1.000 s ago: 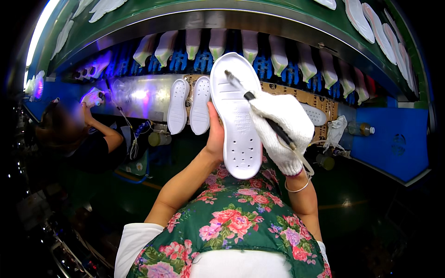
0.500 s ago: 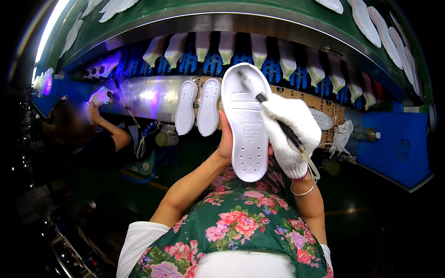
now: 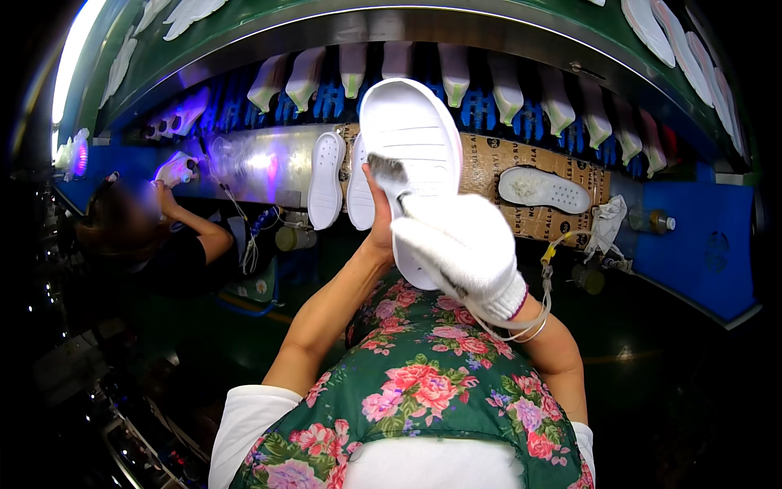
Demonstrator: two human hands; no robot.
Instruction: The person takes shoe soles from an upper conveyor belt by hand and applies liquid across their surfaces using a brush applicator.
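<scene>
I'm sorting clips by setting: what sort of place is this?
Probably a shoe factory: pale, green-tipped shoe shapes line the back, a white perforated sole lies on brown printed cardboard, and the white-gloved right hand holds a grey-bristled brush by another white sole.

Both arms are bent at the elbow and are directed forward, so that the two hands are brought near to each other before the chest. The left forearm point(image 3: 326, 310) is bare and is slanted upward to the right. The left hand point(image 3: 380, 220) is also bare; its thumb point(image 3: 375, 186) is pointed upward, while the remaining fingers are mostly hidden from sight. The right forearm point(image 3: 558, 336) is slanted upward to the left, and its wrist point(image 3: 528, 308) is crossed by the cuff of a white knitted glove point(image 3: 489, 265). By this glove the right hand point(image 3: 456, 244) is covered; its back is turned upward, its fingers are directed leftward and are curled into a grip.
</scene>
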